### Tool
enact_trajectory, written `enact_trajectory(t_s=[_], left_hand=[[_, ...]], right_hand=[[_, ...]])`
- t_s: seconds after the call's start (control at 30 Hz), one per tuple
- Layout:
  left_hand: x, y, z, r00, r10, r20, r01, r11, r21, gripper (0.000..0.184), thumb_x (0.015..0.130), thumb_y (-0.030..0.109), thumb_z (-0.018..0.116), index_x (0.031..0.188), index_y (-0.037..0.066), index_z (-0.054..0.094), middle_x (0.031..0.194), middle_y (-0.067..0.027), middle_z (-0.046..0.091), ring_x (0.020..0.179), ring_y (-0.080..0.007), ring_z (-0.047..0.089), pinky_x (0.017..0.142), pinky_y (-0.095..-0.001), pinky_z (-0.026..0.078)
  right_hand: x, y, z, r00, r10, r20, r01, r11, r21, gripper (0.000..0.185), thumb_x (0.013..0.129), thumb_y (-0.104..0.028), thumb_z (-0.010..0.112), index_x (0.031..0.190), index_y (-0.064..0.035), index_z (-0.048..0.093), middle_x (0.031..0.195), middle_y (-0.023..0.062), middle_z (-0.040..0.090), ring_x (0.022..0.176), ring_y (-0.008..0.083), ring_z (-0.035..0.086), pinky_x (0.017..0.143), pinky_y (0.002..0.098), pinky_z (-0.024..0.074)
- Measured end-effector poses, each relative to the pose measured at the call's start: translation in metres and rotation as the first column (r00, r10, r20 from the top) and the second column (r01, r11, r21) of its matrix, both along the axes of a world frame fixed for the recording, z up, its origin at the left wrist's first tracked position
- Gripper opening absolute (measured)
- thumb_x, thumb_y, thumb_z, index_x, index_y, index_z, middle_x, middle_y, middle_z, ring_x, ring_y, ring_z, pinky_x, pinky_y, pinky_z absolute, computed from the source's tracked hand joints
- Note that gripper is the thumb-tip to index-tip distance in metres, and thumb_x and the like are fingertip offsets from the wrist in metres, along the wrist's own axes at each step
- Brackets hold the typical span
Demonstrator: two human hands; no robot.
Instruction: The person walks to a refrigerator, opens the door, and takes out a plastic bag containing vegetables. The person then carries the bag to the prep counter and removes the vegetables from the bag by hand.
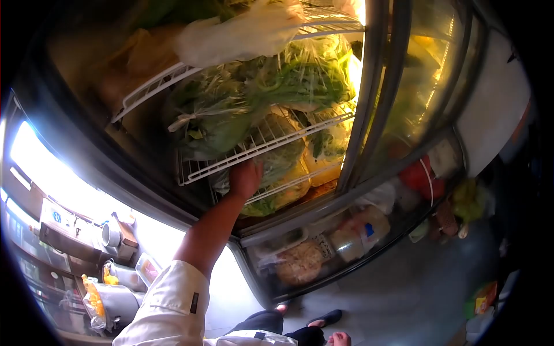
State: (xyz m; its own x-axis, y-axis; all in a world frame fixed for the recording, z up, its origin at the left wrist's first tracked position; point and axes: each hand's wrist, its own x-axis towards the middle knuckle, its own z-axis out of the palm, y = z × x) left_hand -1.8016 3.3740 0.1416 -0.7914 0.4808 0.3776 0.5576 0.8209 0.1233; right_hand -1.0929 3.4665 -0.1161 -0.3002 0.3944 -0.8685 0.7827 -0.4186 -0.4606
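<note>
- Apparently, the left hand reached beneath the middle rack, touching or just beside the lower bag; its fingers were hidden, so how far they opened and whether they gripped anything could not be told.
- The right hand, cut off by the bottom edge, looked loosely curled; whether it held anything could not be told.
- The lower bag lay in the fridge, above the lower rack, leaves showing through its film.
- It would probably have handled as light, floppy and slippery, its leaves easily bruised; a palm underneath seemed the safest hold.
- Above, the upper bag was crumpled and glossy against stiff, thin wires.
</note>
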Motion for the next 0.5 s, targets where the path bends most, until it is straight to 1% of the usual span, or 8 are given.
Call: enact_trajectory(t_s=[0.07,0.2,0.23,0.3,0.33,0.37,0.43,0.5], left_hand=[[0.010,-0.010,-0.006,0.992,-0.074,-0.099,0.077,0.996,0.035,0.037,0.089,0.027,0.069,0.115,0.001,0.063,0.108,-0.0230,0.062,0.099,-0.0405,0.059,0.087,-0.0523,0.048],[0.021,-0.013,-0.009,0.975,-0.184,-0.125,0.187,0.982,0.015,0.037,0.085,0.018,0.069,0.118,0.003,0.062,0.116,-0.0215,0.058,0.108,-0.0397,0.055,0.093,-0.0525,0.045],[0.019,-0.013,-0.014,0.974,-0.187,-0.129,0.190,0.982,0.011,0.039,0.083,0.016,0.069,0.119,0.003,0.061,0.118,-0.0216,0.057,0.109,-0.0401,0.054,0.094,-0.0533,0.044],[0.024,-0.012,-0.013,0.971,-0.190,-0.144,0.196,0.980,0.028,0.044,0.081,0.014,0.069,0.122,0.003,0.059,0.122,-0.0220,0.055,0.113,-0.0411,0.052,0.098,-0.0547,0.041],[0.033,-0.012,-0.013,0.970,-0.189,-0.151,0.198,0.979,0.049,0.047,0.079,0.013,0.069,0.124,0.003,0.059,0.123,-0.0222,0.054,0.115,-0.0417,0.051,0.101,-0.0554,0.040],[0.041,-0.007,-0.010,0.968,-0.190,-0.164,0.204,0.977,0.069,0.050,0.078,0.012,0.069,0.126,0.003,0.058,0.125,-0.0225,0.053,0.117,-0.0424,0.050,0.104,-0.0561,0.038],[0.084,-0.002,0.012,0.944,-0.199,-0.263,0.219,0.974,0.050,0.055,0.077,0.011,0.069,0.130,0.004,0.056,0.129,-0.0237,0.052,0.122,-0.0435,0.048,0.109,-0.0563,0.034],[0.118,0.004,0.030,0.911,-0.303,-0.280,0.317,0.949,0.004,0.058,0.077,0.012,0.069,0.132,0.004,0.055,0.133,-0.0239,0.050,0.129,-0.0430,0.044,0.113,-0.0560,0.030]], right_hand=[[0.035,-0.002,-0.072,0.995,0.030,-0.100,-0.015,0.989,0.146,0.024,0.096,-0.025,0.064,0.106,-0.0035,0.065,0.083,0.0065,0.068,0.069,0.0154,0.064,0.060,0.0315,0.0526],[0.022,0.010,-0.036,0.981,-0.099,-0.164,0.116,0.989,0.096,0.024,0.096,-0.024,0.064,0.109,-0.0038,0.067,0.086,0.0066,0.071,0.072,0.0160,0.066,0.065,0.0327,0.0545],[0.021,0.010,-0.029,0.990,-0.057,-0.127,0.077,0.984,0.161,0.024,0.096,-0.024,0.064,0.109,-0.0037,0.066,0.084,0.0060,0.070,0.072,0.0161,0.066,0.064,0.0326,0.0541],[0.038,0.005,-0.043,0.970,-0.146,-0.192,0.172,0.977,0.123,0.026,0.096,-0.025,0.064,0.111,-0.0032,0.065,0.083,0.0061,0.069,0.072,0.0167,0.065,0.063,0.0329,0.0535],[0.051,0.005,-0.049,0.988,-0.002,-0.157,0.043,0.967,0.252,0.027,0.096,-0.024,0.064,0.112,-0.0025,0.064,0.083,0.0071,0.068,0.071,0.0177,0.064,0.062,0.0326,0.0530],[0.089,0.001,-0.115,0.983,0.115,-0.146,-0.056,0.933,0.356,0.028,0.095,-0.025,0.064,0.112,-0.0018,0.064,0.083,0.0088,0.068,0.071,0.0183,0.064,0.060,0.0328,0.0528],[0.123,-0.015,-0.144,0.980,0.082,-0.180,-0.003,0.917,0.400,0.029,0.096,-0.025,0.063,0.111,-0.0008,0.063,0.084,0.0103,0.068,0.069,0.0189,0.064,0.058,0.0335,0.0522],[0.154,-0.030,-0.156,0.998,0.047,-0.048,-0.030,0.951,0.307,0.028,0.096,-0.025,0.062,0.112,-0.0014,0.063,0.087,0.0112,0.068,0.069,0.0200,0.065,0.057,0.0340,0.0527]])
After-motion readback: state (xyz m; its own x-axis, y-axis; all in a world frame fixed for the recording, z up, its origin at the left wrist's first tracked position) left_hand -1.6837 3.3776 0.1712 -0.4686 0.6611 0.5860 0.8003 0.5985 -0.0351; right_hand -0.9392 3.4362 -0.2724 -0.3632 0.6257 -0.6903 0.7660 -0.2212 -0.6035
